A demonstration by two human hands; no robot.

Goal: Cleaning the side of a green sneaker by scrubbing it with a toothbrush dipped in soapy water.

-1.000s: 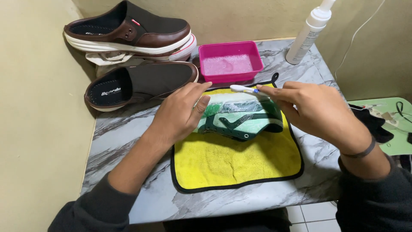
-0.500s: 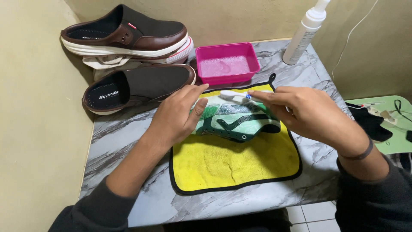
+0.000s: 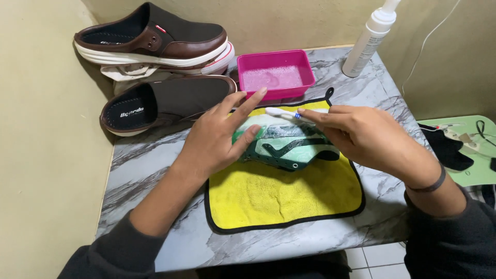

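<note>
A green and white sneaker (image 3: pixel 289 144) lies on its side on a yellow cloth (image 3: pixel 281 194) with a black border. My left hand (image 3: pixel 217 137) rests on the toe end of the sneaker, thumb pressed on it and fingers stretched out toward the pink tub. My right hand (image 3: pixel 361 134) holds a white toothbrush (image 3: pixel 281 112) by its handle, with the brush head over the sneaker's upper edge. A pink plastic tub (image 3: pixel 276 75) of foamy water stands just behind the cloth.
Two brown slip-on shoes (image 3: pixel 155 101) and a white sneaker are stacked at the back left against the wall. A white pump bottle (image 3: pixel 369 39) stands at the back right. A green stool (image 3: pixel 473 150) with dark items stands to the right of the marble table (image 3: pixel 150 165).
My left hand's fingers have lifted and spread toward the pink tub. The toothbrush has shifted slightly left along the sneaker's top edge.
</note>
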